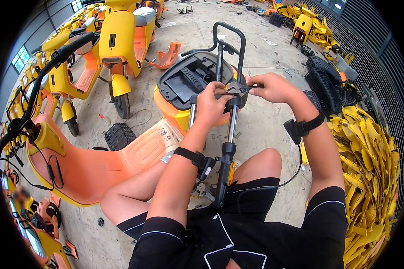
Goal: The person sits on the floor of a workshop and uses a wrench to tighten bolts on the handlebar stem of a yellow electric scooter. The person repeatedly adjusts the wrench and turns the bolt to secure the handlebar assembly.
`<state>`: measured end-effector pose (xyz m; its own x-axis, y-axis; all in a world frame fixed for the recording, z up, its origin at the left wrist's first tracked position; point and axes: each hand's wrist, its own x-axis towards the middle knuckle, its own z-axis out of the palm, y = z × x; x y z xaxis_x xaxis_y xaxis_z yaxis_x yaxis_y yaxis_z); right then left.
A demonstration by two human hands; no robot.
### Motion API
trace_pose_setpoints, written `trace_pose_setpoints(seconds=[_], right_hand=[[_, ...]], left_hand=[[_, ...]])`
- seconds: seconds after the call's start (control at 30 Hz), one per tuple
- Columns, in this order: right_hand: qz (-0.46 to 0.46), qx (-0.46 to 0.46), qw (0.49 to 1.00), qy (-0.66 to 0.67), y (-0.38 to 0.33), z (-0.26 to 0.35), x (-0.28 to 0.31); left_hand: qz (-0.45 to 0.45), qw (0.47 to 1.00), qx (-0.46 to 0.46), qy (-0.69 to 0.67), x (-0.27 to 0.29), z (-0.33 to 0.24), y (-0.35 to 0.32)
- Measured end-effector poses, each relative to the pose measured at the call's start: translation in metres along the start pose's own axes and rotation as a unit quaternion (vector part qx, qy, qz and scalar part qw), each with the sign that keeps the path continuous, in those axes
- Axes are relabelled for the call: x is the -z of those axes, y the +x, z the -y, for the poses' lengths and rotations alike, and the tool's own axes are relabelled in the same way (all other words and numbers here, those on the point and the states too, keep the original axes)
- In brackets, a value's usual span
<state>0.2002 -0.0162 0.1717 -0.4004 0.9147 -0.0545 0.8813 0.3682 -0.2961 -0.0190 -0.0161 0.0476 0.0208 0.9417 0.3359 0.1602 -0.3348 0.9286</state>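
My right hand (271,88) is closed around the handle of a grey adjustable wrench (236,88). The wrench's jaws sit at the top of a front fork (228,157), which stands upright between my knees. Close to the jaws, my left hand (209,102) pinches its thumb and fingers together; what lies between them is mostly hidden. The fork has silver tubes and a black lower leg with a yellow-orange reflector. Just beyond my hands is a yellow and orange scooter body (155,145) with an open grey seat compartment (184,83).
A black tubular rack (243,40) rises behind the compartment. Scooters (116,40) stand in rows at the left. Yellow panels (363,166) are piled at the right, near black baskets (323,83). A black basket (120,136) and an orange panel (167,57) lie on the concrete floor.
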Motion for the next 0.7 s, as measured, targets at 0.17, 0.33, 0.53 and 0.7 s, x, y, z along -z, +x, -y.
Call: trace_pose_setpoints(seconds=[0.17, 0.33, 0.53, 0.7], right_hand=[[0.027, 0.042, 0.999, -0.011, 0.02, -0.012, 0.009], [0.076, 0.034, 0.995, -0.048, 0.033, 0.007, 0.026], [0.087, 0.053, 0.99, -0.099, 0.06, 0.004, 0.023], [0.063, 0.113, 0.976, -0.174, 0.067, 0.011, 0.027]], left_hand=[[-0.003, 1.0, -0.016, 0.002, -0.001, 0.002, 0.0], [-0.003, 1.0, -0.019, 0.0, -0.001, 0.008, 0.002], [-0.007, 1.0, -0.024, 0.0, -0.002, 0.009, 0.001], [-0.012, 1.0, 0.003, -0.013, -0.001, 0.003, 0.0]])
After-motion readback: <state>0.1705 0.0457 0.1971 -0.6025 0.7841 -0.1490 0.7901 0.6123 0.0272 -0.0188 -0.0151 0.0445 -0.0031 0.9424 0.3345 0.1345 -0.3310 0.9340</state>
